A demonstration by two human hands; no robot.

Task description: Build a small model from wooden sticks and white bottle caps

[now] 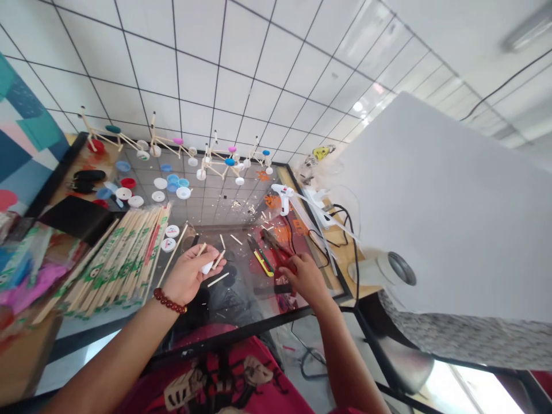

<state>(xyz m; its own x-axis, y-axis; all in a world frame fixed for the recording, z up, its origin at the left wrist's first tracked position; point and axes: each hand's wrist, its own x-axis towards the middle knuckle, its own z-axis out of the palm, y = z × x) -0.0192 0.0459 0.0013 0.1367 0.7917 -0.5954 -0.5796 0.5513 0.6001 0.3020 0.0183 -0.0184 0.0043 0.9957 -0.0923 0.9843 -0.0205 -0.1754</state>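
Wooden stick pieces (219, 258) and a small white cap (207, 267) sit pinched in the left hand (188, 277) above the glass table (224, 215). The right hand (307, 279) lies over red-handled cutters (280, 256) on the table; whether it grips them cannot be told. Wrapped chopsticks (125, 259) lie to the left, a white glue gun (284, 195) beyond.

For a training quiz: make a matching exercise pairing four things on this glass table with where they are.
1 short wooden sticks
2 red-handled cutters
3 white plastic glue gun
4 bundle of paper-wrapped chopsticks

A under the right hand
B beyond the right hand
C in the left hand
D left of the left hand

Pairs: 1-C, 2-A, 3-B, 4-D
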